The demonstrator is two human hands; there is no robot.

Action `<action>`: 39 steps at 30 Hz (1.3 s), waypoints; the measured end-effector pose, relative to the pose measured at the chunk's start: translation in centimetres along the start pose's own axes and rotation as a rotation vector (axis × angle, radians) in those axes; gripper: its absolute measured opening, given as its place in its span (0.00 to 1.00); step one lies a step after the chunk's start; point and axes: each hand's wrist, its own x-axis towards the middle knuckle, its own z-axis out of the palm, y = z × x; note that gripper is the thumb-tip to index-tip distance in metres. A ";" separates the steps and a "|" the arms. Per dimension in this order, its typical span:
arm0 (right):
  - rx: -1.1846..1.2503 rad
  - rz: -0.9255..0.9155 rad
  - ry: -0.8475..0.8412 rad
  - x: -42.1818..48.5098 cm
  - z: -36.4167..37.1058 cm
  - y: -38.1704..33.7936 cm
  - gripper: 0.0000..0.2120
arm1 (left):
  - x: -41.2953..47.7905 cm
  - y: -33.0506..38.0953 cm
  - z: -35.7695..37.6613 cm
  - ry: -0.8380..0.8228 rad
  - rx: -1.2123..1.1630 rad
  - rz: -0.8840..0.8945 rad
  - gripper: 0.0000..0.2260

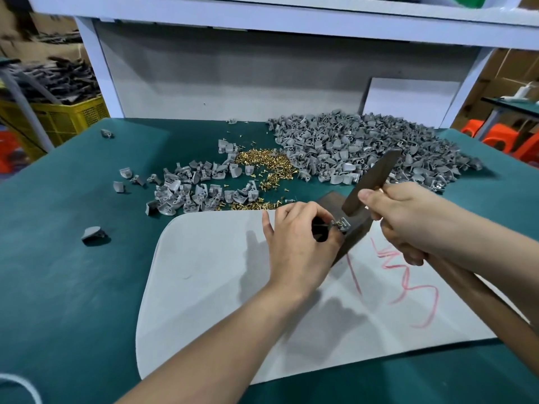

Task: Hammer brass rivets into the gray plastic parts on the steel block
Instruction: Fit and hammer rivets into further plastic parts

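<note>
Head view: left hand (297,237) tight on half-hidden gray part (340,224), right hand (408,212) around hammer (371,182).

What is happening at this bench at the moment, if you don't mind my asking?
A person is riveting by hand. The left hand pinches a gray plastic part with a brass rivet in it on the steel block, while the right hand grips a hammer held just above it. Behind, loose rivets and a big pile of gray parts lie on the green table.

Even overhead light throws soft shadows on the gray mat (204,272). Edges bow from wide-angle distortion, and the hammer (371,182) looks slightly blurred.
</note>
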 end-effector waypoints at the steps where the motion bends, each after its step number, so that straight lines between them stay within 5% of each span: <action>1: 0.001 0.013 -0.019 0.0 -0.2 -0.3 0.20 | 0.0 0.0 0.0 -0.002 -0.006 -0.001 0.09; 17: 0.144 0.090 -0.045 -0.1 -2.0 -2.5 0.19 | -0.1 0.3 -0.2 0.011 -0.113 -0.054 0.10; 23: 0.013 0.137 -0.122 0.2 -0.7 -2.0 0.20 | -0.3 0.3 -0.5 0.000 -0.105 -0.032 0.08; 39: 0.071 0.130 -0.038 -0.1 0.1 -2.4 0.20 | -0.1 0.1 -0.6 -0.011 -0.100 -0.038 0.14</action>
